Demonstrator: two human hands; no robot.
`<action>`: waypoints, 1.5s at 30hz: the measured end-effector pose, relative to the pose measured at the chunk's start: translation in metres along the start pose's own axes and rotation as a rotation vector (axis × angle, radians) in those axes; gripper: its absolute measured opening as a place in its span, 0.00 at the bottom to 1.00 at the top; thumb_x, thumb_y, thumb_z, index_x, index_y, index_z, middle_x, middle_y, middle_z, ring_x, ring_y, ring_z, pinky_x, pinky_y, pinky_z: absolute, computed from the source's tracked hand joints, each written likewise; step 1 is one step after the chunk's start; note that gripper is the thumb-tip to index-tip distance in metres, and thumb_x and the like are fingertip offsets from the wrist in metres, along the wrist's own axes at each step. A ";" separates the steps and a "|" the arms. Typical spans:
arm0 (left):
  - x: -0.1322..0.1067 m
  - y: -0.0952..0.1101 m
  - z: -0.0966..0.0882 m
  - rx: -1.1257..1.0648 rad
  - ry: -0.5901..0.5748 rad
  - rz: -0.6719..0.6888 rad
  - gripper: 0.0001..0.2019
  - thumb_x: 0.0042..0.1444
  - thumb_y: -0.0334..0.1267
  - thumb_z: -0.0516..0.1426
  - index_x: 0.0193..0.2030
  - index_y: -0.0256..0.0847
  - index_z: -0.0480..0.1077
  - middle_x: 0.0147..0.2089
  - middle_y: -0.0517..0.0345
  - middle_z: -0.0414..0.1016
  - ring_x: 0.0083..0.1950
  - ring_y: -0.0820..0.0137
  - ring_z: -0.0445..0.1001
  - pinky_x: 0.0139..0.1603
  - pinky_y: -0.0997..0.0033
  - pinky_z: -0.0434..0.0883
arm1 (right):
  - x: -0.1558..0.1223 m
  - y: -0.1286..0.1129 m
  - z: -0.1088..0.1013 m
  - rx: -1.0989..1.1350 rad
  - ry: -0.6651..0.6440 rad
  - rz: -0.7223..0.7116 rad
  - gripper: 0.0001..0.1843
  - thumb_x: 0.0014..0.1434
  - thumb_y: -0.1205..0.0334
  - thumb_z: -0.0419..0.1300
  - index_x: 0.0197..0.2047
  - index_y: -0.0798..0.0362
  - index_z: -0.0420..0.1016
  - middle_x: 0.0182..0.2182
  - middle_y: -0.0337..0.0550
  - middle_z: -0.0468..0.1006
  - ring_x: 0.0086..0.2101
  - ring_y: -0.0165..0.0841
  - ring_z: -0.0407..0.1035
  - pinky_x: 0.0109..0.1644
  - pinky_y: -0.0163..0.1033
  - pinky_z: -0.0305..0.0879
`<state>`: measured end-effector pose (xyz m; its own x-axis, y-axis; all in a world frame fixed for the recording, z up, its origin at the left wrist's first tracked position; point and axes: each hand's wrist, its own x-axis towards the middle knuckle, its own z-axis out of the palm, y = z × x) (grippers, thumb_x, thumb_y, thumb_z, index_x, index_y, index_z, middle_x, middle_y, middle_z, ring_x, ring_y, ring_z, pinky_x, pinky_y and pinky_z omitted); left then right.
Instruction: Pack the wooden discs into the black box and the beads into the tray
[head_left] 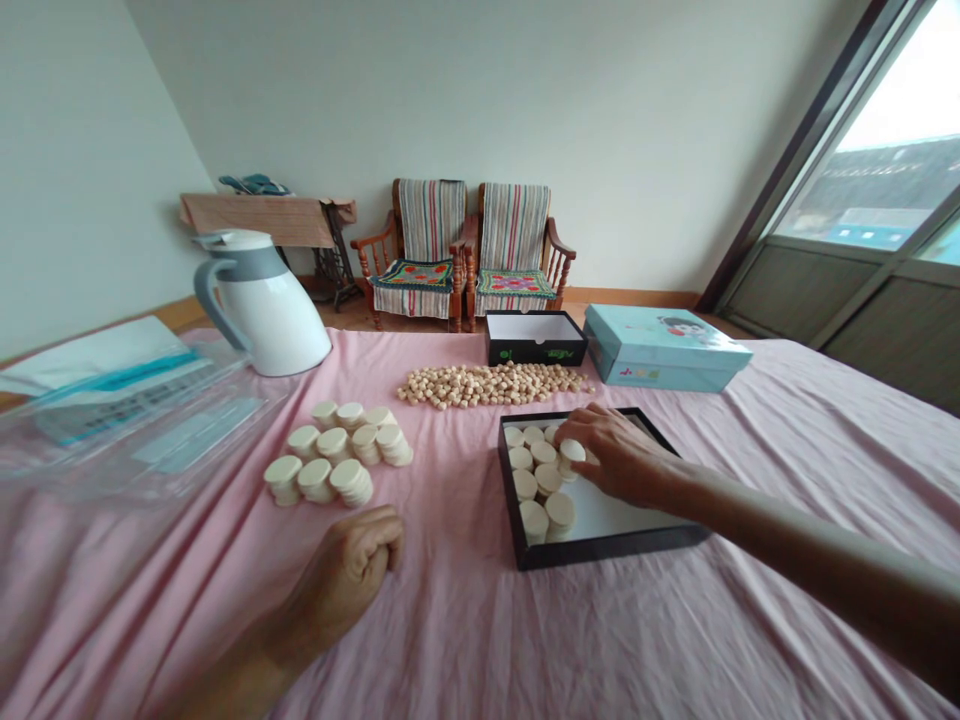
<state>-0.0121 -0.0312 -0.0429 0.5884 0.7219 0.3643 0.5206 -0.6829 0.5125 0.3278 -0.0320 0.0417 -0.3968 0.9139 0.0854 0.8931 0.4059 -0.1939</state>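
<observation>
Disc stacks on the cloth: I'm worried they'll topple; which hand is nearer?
Left: the left hand is just in front of the stacks; the right hand is to their right, at the black tray.

Discs [332,443] are standing in my tray [600,551] and left of it; beads [480,385] are lying behind, before a box [531,353].

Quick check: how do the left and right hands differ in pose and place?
The left hand is curled into a fist, while the right hand has its thumb and fingers at a disc stack. The left hand is outside the black tray; the right hand reaches into it. Both are bare.
</observation>
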 end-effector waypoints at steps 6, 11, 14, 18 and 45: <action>0.000 0.004 0.000 -0.016 0.020 0.006 0.13 0.46 0.20 0.43 0.19 0.39 0.58 0.21 0.62 0.63 0.24 0.76 0.63 0.27 0.77 0.57 | 0.001 0.003 0.001 0.038 0.097 0.000 0.13 0.53 0.63 0.60 0.44 0.54 0.73 0.40 0.49 0.74 0.43 0.40 0.65 0.47 0.44 0.60; 0.001 0.016 -0.001 -0.032 0.004 0.029 0.13 0.48 0.21 0.43 0.18 0.38 0.59 0.20 0.61 0.63 0.24 0.75 0.62 0.27 0.76 0.55 | 0.016 -0.024 -0.001 0.114 0.279 -0.037 0.09 0.58 0.64 0.56 0.41 0.54 0.73 0.38 0.47 0.75 0.40 0.37 0.68 0.44 0.41 0.62; 0.001 0.018 -0.002 -0.017 0.002 0.013 0.12 0.46 0.22 0.44 0.18 0.38 0.57 0.20 0.61 0.62 0.23 0.75 0.61 0.27 0.76 0.54 | 0.035 -0.053 -0.004 0.097 0.230 -0.097 0.10 0.57 0.66 0.56 0.42 0.55 0.73 0.39 0.48 0.76 0.41 0.37 0.69 0.45 0.41 0.62; 0.000 0.012 -0.005 0.006 0.044 -0.050 0.10 0.43 0.22 0.44 0.17 0.38 0.54 0.19 0.62 0.58 0.23 0.75 0.59 0.27 0.75 0.52 | 0.073 -0.093 0.000 0.032 0.069 -0.154 0.13 0.55 0.64 0.57 0.44 0.58 0.73 0.42 0.52 0.76 0.40 0.38 0.71 0.42 0.39 0.64; -0.004 0.007 -0.007 -0.058 -0.014 -0.155 0.08 0.42 0.24 0.46 0.18 0.38 0.56 0.20 0.60 0.62 0.24 0.74 0.61 0.28 0.73 0.52 | 0.177 -0.150 0.067 -0.028 -0.220 0.046 0.26 0.48 0.48 0.58 0.46 0.57 0.76 0.44 0.56 0.78 0.43 0.44 0.74 0.39 0.39 0.68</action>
<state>-0.0151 -0.0386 -0.0354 0.5125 0.8161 0.2672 0.5693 -0.5558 0.6058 0.1097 0.0691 0.0201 -0.3894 0.9106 -0.1386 0.9157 0.3665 -0.1648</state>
